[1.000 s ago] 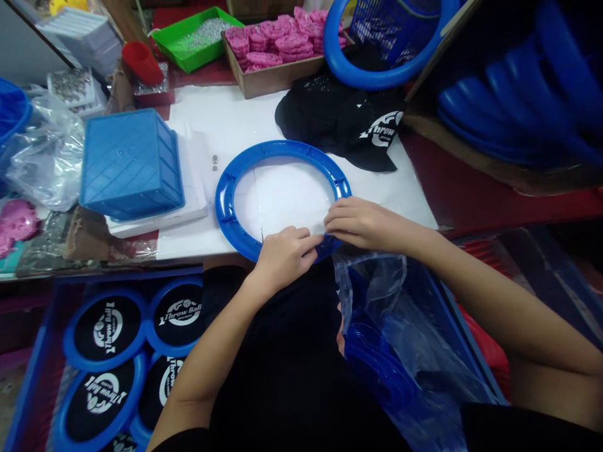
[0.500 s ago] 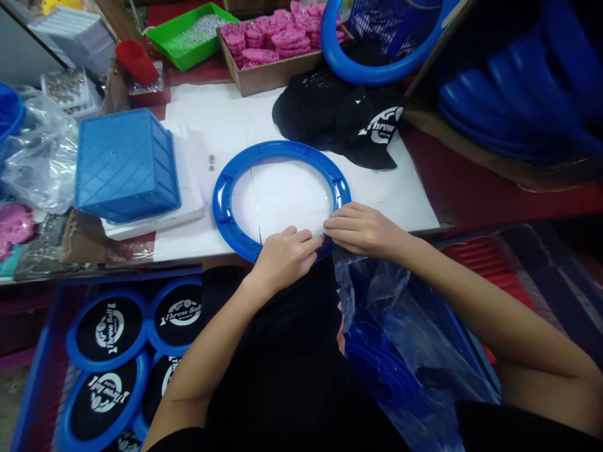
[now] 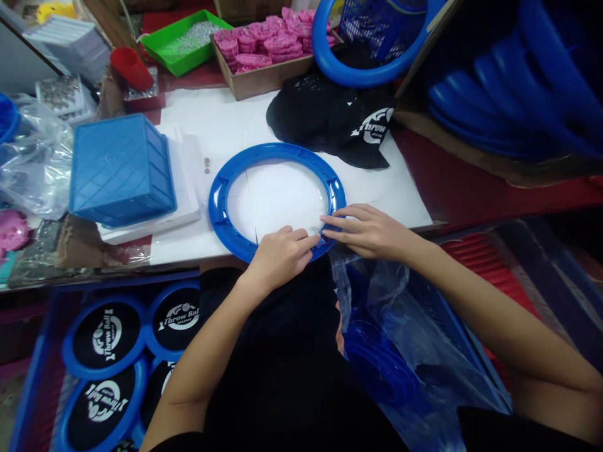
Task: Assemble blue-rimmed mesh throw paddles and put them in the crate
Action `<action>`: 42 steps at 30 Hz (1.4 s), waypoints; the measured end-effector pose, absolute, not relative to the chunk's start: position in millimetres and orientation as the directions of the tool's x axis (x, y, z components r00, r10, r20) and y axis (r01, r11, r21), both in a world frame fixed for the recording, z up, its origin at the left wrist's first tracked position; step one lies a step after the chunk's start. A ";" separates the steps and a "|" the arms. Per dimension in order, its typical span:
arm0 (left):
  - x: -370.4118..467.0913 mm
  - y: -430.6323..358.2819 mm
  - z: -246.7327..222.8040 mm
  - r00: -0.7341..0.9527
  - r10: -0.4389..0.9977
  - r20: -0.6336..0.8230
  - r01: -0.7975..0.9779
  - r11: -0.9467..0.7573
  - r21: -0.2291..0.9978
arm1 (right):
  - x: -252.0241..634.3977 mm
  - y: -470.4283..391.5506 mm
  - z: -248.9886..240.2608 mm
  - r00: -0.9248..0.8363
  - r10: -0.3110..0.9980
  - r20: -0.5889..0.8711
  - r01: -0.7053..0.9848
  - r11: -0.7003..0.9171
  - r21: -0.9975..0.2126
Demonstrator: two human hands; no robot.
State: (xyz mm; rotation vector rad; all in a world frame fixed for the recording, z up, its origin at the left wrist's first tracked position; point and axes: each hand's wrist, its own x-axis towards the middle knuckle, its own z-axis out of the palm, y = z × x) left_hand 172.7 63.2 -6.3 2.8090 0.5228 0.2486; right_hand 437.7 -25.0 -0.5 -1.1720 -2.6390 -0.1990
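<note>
A blue plastic ring (image 3: 221, 220) lies on the white sheet (image 3: 183, 251) at the table's front edge, its ribbed side facing up. My left hand (image 3: 283, 254) rests on the ring's near edge, fingers bent together around the rim; whether they pinch anything small is hidden. On the ring's right side, my right hand (image 3: 365, 232) touches the rim with its fingers spread a little. Two small metal pieces (image 3: 206, 165) lie left of the ring. Behind it is a pile of black fabric (image 3: 325, 119) with white lettering.
An upturned blue basket (image 3: 120, 169) stands at the left. Farther back are a green tray (image 3: 181, 47), a box of pink pieces (image 3: 264, 78) and another blue ring (image 3: 358, 77). Finished-looking black discs (image 3: 104, 336) lie below left, clear plastic (image 3: 409, 326) below right.
The fingers of my right hand have spread and loosened at the ring's right side. My left hand stays on the near rim. The whole view has shifted slightly.
</note>
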 end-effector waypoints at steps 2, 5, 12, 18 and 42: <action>172.7 63.4 -6.4 0.921 0.370 0.118 0.325 -0.901 0.289 | 436.7 -25.5 -3.5 -0.607 0.727 0.320 0.763 0.646 -0.020; 172.3 63.8 -6.3 0.926 0.357 0.118 0.315 -0.908 0.275 | 434.8 -23.1 -3.8 -0.594 0.726 0.346 0.762 0.646 -0.046; 171.3 63.8 -5.4 0.938 0.330 0.110 0.299 -0.927 0.228 | 431.6 -20.0 3.0 -0.672 0.671 0.313 0.712 0.702 0.026; 171.4 63.9 -3.5 0.944 0.313 0.102 0.287 -0.934 0.211 | 431.9 -20.3 -6.3 -0.619 0.681 0.391 0.725 0.687 -0.049; 171.6 64.2 -6.3 0.945 0.312 0.095 0.285 -0.931 0.227 | 430.7 -22.1 -5.3 -0.605 0.736 0.304 0.754 0.652 -0.076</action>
